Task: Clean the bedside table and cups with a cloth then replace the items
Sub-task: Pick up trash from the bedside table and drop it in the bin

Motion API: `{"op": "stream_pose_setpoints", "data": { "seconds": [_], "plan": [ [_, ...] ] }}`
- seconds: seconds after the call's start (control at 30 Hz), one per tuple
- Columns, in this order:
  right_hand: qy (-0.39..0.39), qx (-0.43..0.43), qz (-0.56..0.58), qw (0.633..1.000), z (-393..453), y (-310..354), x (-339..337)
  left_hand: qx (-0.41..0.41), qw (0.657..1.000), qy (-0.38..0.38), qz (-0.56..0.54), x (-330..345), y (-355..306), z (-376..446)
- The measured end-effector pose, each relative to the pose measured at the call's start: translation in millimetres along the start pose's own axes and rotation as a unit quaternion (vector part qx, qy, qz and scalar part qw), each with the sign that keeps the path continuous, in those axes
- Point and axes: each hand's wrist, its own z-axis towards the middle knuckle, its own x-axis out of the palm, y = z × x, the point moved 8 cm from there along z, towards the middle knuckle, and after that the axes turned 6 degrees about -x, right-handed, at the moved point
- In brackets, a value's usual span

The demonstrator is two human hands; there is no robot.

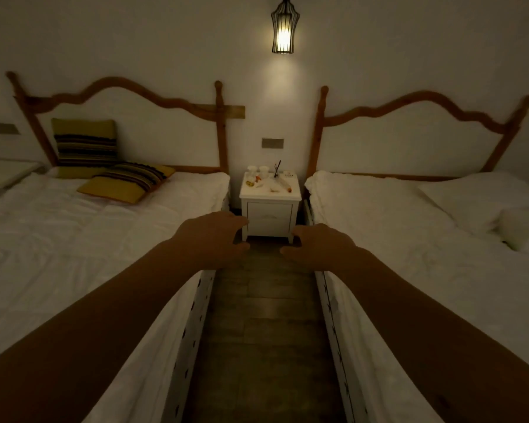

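Note:
A small white bedside table [269, 215] stands against the far wall between two beds. On its top stand two white cups [257, 170] at the back left, a small holder with dark sticks [277, 170], and several scattered scraps and small items [271, 186]. My left hand [213, 238] and my right hand [319, 247] are stretched forward over the aisle, well short of the table. Both hands have their fingers apart and hold nothing. No cloth is in view.
A white bed [74, 239] with two striped yellow cushions [104, 166] lies to the left, another white bed [425, 254] to the right. A narrow wooden-floor aisle [263, 331] runs between them. A lit cage lamp [284, 29] hangs above the table.

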Motion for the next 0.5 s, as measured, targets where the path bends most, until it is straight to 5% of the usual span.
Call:
{"op": "stream_pose_setpoints", "data": {
  "seconds": [0.5],
  "plan": [
    [0.024,-0.004,0.018,1.000,198.7,-78.9,-17.4,-0.019,0.998,0.027,-0.047,29.2,27.6,203.3]
  ]
}}
